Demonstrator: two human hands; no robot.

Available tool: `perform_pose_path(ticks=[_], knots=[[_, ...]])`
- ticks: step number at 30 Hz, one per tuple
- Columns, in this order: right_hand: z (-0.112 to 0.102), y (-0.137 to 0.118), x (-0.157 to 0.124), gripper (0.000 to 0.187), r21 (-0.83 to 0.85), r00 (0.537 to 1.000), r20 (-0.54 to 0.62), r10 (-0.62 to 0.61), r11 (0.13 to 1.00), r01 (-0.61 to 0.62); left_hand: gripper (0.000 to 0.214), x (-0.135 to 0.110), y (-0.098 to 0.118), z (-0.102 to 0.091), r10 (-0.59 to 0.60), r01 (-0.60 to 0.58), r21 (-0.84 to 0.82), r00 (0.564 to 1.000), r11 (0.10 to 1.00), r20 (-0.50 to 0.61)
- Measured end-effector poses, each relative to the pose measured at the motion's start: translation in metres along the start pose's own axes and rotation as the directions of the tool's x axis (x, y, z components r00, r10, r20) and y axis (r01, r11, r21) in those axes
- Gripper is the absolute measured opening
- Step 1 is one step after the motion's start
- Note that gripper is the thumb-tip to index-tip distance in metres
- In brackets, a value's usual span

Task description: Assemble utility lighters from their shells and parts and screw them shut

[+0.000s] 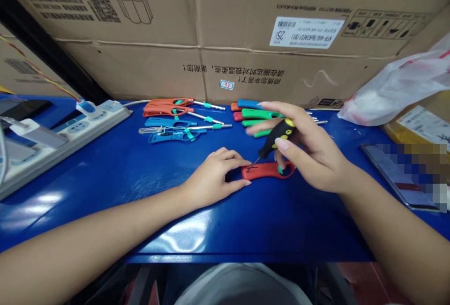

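Note:
A red gas lighter (265,170) lies flat on the blue table, its butt end towards the left and its trigger loop towards the right. The thumb and fingers of my left hand (213,178) grip that butt end from both sides. My right hand (314,157) holds a screwdriver (270,145) by its black and yellow handle, tilted, with the thin shaft pointing down. Its tip meets the lighter's top face near the left end; whether it sits in a hole is too small to tell. My right hand partly covers the trigger loop.
Orange lighters (165,107) and blue lighters (168,124) lie back left, beside a clear-handled screwdriver (149,130). Green lighters (253,114) and others lie behind my right hand. A power strip (77,129) stands left, a phone (397,174) right. Cardboard (147,66) walls the back; a plastic bag (386,89) sits right.

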State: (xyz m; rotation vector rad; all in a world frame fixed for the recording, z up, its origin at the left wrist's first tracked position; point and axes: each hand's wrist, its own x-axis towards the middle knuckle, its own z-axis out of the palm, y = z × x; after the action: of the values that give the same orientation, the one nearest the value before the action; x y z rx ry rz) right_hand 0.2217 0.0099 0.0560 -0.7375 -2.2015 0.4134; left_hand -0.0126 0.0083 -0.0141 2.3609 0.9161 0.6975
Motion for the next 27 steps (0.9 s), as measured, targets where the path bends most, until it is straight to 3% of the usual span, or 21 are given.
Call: perform_pose_path(ticks=[4, 6, 12, 16, 18, 23, 25, 27], knots=[[0.003, 0.0003, 0.0021, 0.025, -0.151, 0.986, -0.159, -0.046, 0.988, 0.021, 0.039, 0.0001, 0.0004, 0.0002, -0.006, 0.005, 0.022, 1.0, 1.0, 0.016], [0.0033, 0.0003, 0.0028, 0.023, -0.236, 0.973, -0.219, -0.075, 0.972, 0.022, 0.039, 0.0002, 0.0002, 0.0, -0.001, 0.0, 0.027, 1.0, 1.0, 0.021], [-0.0014, -0.0013, -0.0002, 0.042, 0.015, 1.0, 0.029, -0.01, 1.0, 0.01, 0.038, 0.0, -0.0007, 0.0004, 0.003, -0.003, 0.013, 1.0, 1.0, 0.021], [0.0013, 0.0012, -0.0011, 0.022, -0.199, 0.986, -0.153, -0.07, 0.979, 0.039, 0.039, 0.0001, -0.0009, 0.0009, -0.003, 0.002, 0.023, 1.0, 1.0, 0.015], [0.0001, 0.0022, -0.0008, 0.021, -0.256, 0.98, -0.177, -0.095, 0.966, 0.048, 0.039, 0.0003, -0.0012, 0.0009, -0.001, 0.0, 0.021, 1.0, 1.0, 0.014], [-0.0055, 0.0015, -0.0011, 0.043, 0.142, 0.997, 0.075, -0.004, 0.99, -0.007, 0.038, 0.0001, -0.0015, 0.0012, -0.001, 0.001, 0.016, 1.0, 1.0, 0.018], [-0.0024, 0.0005, -0.0015, 0.038, 0.21, 0.998, 0.057, 0.004, 0.978, -0.016, 0.038, 0.0001, -0.0013, 0.0014, 0.005, -0.005, 0.015, 1.0, 1.0, 0.015], [0.0036, -0.001, -0.0017, 0.029, 0.123, 0.999, -0.037, 0.002, 0.992, 0.003, 0.039, 0.0004, -0.001, 0.0013, 0.006, -0.006, 0.021, 1.0, 1.0, 0.013]])
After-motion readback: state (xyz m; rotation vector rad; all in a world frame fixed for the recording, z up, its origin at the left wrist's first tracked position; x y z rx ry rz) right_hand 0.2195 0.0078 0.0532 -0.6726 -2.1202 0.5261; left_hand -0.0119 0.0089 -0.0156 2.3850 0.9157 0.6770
